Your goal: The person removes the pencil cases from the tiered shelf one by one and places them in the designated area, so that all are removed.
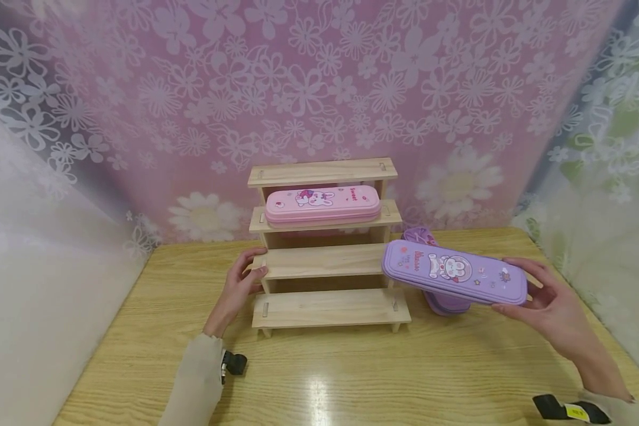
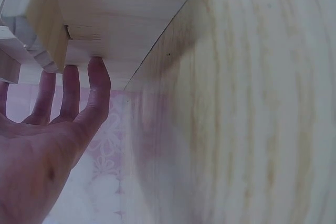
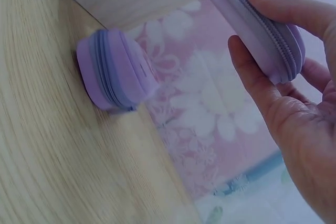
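The purple case [image 1: 454,272] is in the air, just beside the wooden rack [image 1: 325,310]; your right hand [image 1: 551,307] holds its right end between thumb and fingers. Your left hand [image 1: 241,283] grips the rack's left side. Another purple case [image 1: 447,304] rests on the surface [image 1: 351,373], and a pink case [image 1: 322,205] on the second shelf from top.

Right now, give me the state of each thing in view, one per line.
Wooden shelf, standing upright on the table.
Purple pencil case, closed, slightly tilted, held up by one end.
Second purple case, closed at its visible end, on the table.
Pink pencil case, closed, lying on the second-highest tier.
Right hand, gripping the raised case.
Left hand, holding the shelf's left edge.
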Motion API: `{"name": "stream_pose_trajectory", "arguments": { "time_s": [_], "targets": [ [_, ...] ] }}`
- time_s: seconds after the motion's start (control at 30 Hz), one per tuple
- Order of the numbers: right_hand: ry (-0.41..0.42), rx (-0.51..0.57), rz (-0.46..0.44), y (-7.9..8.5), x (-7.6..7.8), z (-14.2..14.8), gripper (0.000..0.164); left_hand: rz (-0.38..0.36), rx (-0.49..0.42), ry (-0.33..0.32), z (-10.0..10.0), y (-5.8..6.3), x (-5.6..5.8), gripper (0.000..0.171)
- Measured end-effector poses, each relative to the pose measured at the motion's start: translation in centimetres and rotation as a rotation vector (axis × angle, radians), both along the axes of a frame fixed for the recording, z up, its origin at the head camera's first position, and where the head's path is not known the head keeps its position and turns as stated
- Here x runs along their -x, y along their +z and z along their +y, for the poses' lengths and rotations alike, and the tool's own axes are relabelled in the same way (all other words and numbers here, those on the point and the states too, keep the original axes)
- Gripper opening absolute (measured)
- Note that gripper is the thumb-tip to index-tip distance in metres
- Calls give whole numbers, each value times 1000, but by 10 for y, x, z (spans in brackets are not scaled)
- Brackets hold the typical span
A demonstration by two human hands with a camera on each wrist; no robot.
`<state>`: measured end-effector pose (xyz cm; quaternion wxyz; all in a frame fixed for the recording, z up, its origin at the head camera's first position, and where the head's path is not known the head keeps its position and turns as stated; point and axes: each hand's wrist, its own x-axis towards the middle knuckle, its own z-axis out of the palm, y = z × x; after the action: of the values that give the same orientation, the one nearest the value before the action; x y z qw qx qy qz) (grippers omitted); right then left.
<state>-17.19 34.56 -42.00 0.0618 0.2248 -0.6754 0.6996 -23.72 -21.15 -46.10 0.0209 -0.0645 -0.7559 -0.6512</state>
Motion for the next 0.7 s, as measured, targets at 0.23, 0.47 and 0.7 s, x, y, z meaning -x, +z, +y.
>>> {"name": "stream_pose_trajectory", "arguments": {
  "time_s": [0.23, 0.47, 0.7],
  "targets": [
    [-70, 84, 10, -2, -3, 15, 84, 3, 1, 6, -1, -1, 1, 41],
    [-413, -98, 10, -2, -2, 21, 80, 6, -4, 0, 0, -1, 0, 41],
    [-694, -427, -48, -6, 0, 26, 77, -2, -3, 1, -1, -1, 0, 42]
  ]
}}
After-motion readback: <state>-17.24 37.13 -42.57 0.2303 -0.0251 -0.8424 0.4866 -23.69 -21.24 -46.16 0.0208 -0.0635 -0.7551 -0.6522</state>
